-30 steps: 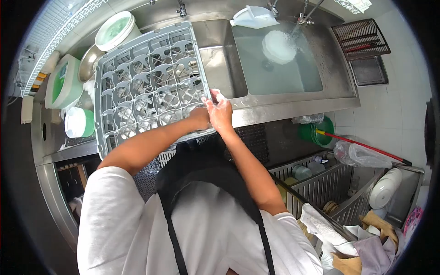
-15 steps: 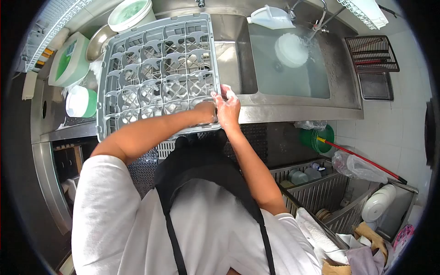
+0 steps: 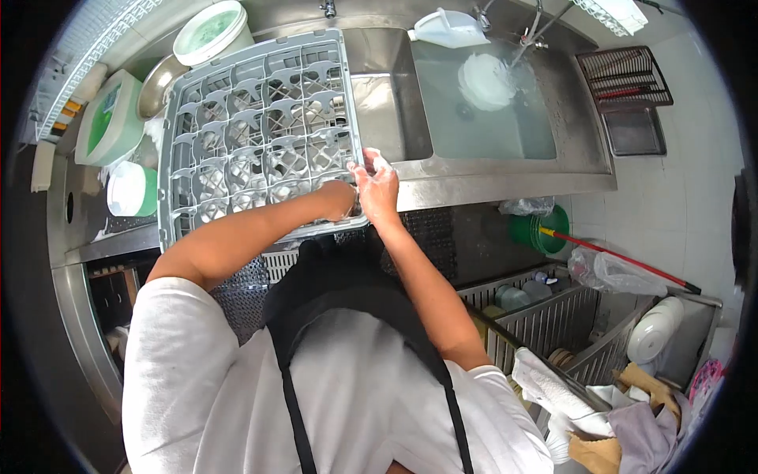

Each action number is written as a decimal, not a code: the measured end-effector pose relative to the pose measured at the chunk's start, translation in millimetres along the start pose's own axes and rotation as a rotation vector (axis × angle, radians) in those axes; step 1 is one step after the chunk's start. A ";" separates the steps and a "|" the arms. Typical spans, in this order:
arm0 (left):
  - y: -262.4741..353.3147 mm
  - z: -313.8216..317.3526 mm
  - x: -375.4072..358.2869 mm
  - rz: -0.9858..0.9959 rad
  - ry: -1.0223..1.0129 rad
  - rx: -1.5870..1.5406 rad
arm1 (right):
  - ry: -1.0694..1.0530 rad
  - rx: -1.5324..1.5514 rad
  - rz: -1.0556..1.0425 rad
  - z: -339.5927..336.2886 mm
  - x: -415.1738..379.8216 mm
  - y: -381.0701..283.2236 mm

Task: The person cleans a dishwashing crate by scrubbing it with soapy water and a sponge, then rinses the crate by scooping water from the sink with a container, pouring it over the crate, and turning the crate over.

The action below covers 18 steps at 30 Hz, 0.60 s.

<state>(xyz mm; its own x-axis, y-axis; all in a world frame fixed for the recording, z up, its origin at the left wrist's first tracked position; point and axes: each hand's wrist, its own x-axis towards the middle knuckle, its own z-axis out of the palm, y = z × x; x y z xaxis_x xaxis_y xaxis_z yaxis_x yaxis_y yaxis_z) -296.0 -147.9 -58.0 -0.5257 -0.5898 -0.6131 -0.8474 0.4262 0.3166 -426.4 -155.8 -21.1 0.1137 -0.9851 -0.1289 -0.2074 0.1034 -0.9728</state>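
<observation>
A grey plastic dish rack (image 3: 254, 130) with square compartments lies on the sink counter, tilted slightly in view. At its near right corner, my left hand (image 3: 338, 200) reaches down into a compartment; its fingers are hidden by the rack and the back of the hand. Foam coats the fingers of my right hand (image 3: 377, 188), which are closed around the rack's right side wall. The two hands are close together, with that wall between them. Whether the left hand holds anything does not show.
Right of the rack is a steel basin, then a water-filled sink (image 3: 513, 118) with a white round item (image 3: 486, 82) under the tap. Tubs of green liquid (image 3: 110, 118) stand left. A green bucket (image 3: 539, 229), red-handled pole (image 3: 616, 257) and slatted crate (image 3: 545, 324) occupy the lower right.
The whole view has shifted a little, so the rack and sink appear farther left. Both hands stay at the same corner of the rack, with only slight finger movement.
</observation>
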 end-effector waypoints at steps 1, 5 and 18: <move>-3.1 -2.7 -1.2 0.083 -0.040 0.011 | -0.015 0.013 0.032 -2.7 -3.7 -11.5; -26.5 -1.1 24.8 0.469 -0.241 -0.018 | 0.008 -0.124 -0.063 1.0 -5.0 8.8; 11.8 -34.8 -92.4 0.098 0.805 -0.129 | -0.106 0.018 -0.018 -9.6 -6.3 5.0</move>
<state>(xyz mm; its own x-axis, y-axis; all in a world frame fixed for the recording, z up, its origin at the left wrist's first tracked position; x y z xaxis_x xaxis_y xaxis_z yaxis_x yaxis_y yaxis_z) -260.0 -112.2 27.5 -0.4484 -0.8867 0.1131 -0.7711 0.4476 0.4528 -437.5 -150.4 -23.3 0.2197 -0.9669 -0.1298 -0.1871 0.0888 -0.9783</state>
